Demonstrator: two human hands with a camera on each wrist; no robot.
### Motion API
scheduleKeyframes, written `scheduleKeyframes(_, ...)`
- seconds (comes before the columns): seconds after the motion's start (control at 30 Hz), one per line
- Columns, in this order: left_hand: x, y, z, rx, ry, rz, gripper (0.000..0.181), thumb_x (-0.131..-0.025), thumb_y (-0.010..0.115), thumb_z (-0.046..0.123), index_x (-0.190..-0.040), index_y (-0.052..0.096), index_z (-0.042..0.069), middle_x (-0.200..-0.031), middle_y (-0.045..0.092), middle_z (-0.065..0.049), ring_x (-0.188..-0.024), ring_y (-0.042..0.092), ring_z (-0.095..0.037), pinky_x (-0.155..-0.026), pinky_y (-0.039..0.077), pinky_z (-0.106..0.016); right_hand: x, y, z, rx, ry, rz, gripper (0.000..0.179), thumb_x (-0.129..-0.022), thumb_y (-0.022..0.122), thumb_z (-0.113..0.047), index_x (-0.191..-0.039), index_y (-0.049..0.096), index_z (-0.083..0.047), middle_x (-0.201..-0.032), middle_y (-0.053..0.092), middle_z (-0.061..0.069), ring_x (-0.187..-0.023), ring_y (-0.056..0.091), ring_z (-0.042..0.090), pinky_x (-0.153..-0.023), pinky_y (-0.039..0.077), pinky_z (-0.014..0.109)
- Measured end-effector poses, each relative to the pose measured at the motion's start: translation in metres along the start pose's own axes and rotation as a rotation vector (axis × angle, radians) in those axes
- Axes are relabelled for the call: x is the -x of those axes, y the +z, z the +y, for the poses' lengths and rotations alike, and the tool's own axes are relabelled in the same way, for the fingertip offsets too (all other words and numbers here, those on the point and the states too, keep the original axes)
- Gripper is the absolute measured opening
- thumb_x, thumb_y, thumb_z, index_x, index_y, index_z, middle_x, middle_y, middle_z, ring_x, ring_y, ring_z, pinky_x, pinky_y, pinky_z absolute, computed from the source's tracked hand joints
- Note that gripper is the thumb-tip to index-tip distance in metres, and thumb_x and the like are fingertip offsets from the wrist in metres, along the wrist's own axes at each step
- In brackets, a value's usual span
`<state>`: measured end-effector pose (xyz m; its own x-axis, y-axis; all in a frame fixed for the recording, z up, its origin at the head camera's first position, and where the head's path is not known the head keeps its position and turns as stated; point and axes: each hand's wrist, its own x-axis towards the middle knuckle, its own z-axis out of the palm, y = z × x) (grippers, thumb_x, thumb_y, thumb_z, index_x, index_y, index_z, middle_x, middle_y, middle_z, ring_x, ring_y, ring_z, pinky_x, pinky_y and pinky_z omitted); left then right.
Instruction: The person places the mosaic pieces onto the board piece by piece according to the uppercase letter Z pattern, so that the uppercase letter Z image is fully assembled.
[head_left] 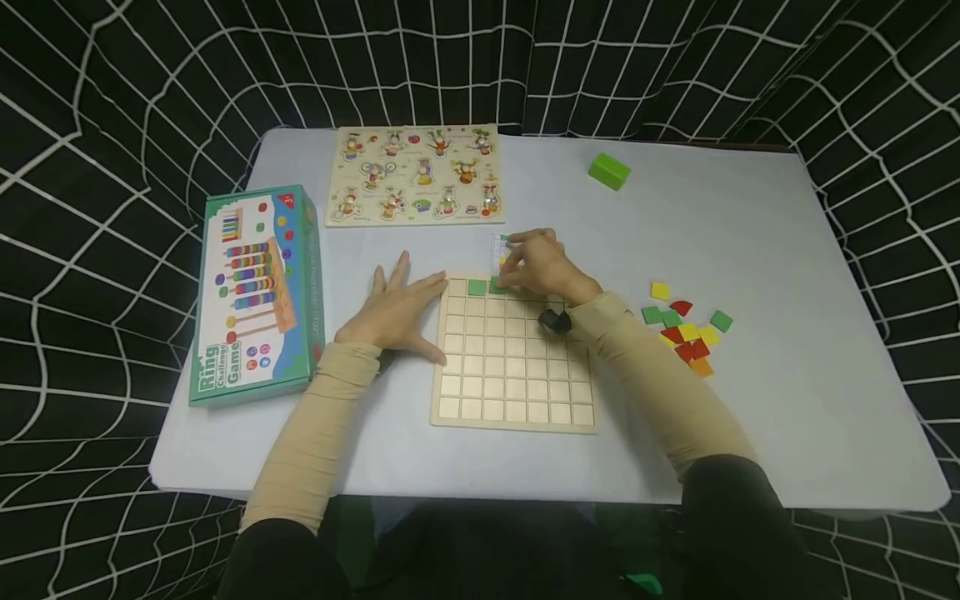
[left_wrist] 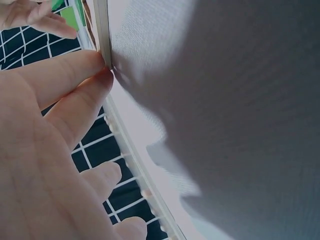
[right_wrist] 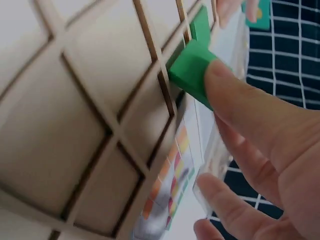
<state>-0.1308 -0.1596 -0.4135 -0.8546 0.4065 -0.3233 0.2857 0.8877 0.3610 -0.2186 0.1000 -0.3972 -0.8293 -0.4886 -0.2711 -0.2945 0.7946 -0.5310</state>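
A wooden grid board [head_left: 515,367] lies on the white table in the head view. At its far edge, my right hand [head_left: 543,262] pinches a green square tile [right_wrist: 192,70] between thumb and finger, tilted over a cell of the top row. Beside it, another green tile [head_left: 477,287] sits in a cell of that row. My left hand [head_left: 393,315] is spread at the board's left side, its fingertips touching the edge, as the left wrist view also shows. A printed card with coloured shapes [right_wrist: 167,185] lies just beyond the board, partly hidden by my right hand.
Loose red, yellow, green and orange tiles [head_left: 686,332] lie right of the board. A Ring Challenge Game box [head_left: 258,292] stands at the left. Behind are a picture puzzle board [head_left: 416,175] and a green block [head_left: 609,171]. Netting over dark cloth surrounds the table.
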Motion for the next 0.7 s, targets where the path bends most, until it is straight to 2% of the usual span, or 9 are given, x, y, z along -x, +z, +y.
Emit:
scheduleKeyframes(0.13, 0.001, 0.001, -0.001, 0.001, 0.0, 0.004, 0.129, -0.06, 0.092, 0.062, -0.164, 0.03, 0.016, -0.175, 0.021, -0.001, -0.159, -0.015, -0.049, -0.122, -0.011, -0.078, 0.0, 0.007, -0.006, 0.065, -0.021, 0.027, 0.023, -0.09, 0.08, -0.028, -0.098, 0.082, -0.007, -0.167, 0.037, 0.017, -0.156, 0.019, 0.048, -0.127, 0.017, 0.067)
scheduleKeyframes(0.27, 0.001, 0.0, -0.001, -0.003, -0.001, 0.004, 0.13, -0.06, 0.092, 0.063, -0.164, 0.03, 0.017, -0.175, 0.02, 0.001, -0.16, -0.015, -0.048, -0.122, -0.011, -0.077, 0.002, 0.011, -0.006, 0.127, -0.044, 0.092, 0.022, -0.087, 0.083, -0.03, -0.096, 0.084, -0.01, -0.17, 0.032, 0.017, -0.155, 0.02, 0.048, -0.126, 0.017, 0.068)
scheduleKeyframes(0.37, 0.0, 0.0, -0.001, -0.002, -0.003, -0.003, 0.13, -0.06, 0.091, 0.063, -0.164, 0.029, 0.017, -0.175, 0.019, 0.002, -0.16, -0.017, -0.046, -0.122, -0.012, -0.076, 0.004, 0.013, -0.004, 0.142, -0.054, 0.11, 0.023, -0.085, 0.083, -0.03, -0.098, 0.084, -0.011, -0.17, 0.032, 0.016, -0.155, 0.021, 0.047, -0.126, 0.015, 0.069)
scheduleKeyframes(0.57, 0.0, 0.0, -0.001, -0.003, -0.003, -0.003, 0.13, -0.06, 0.091, 0.064, -0.164, 0.029, 0.017, -0.175, 0.019, 0.002, -0.16, -0.017, -0.046, -0.122, -0.012, -0.076, 0.007, 0.013, 0.0, 0.152, -0.07, 0.088, 0.028, -0.085, 0.083, -0.032, -0.106, 0.083, -0.015, -0.168, 0.036, 0.016, -0.156, 0.021, 0.047, -0.126, 0.012, 0.07)
scheduleKeyframes(0.7, 0.001, 0.0, -0.002, 0.0, -0.003, 0.002, 0.13, -0.059, 0.091, 0.064, -0.164, 0.03, 0.017, -0.175, 0.02, 0.001, -0.16, -0.016, -0.047, -0.122, -0.012, -0.076, 0.013, 0.009, 0.005, 0.154, -0.083, 0.119, 0.036, -0.086, 0.083, -0.036, -0.115, 0.081, -0.015, -0.168, 0.036, 0.017, -0.156, 0.021, 0.048, -0.125, 0.006, 0.075)
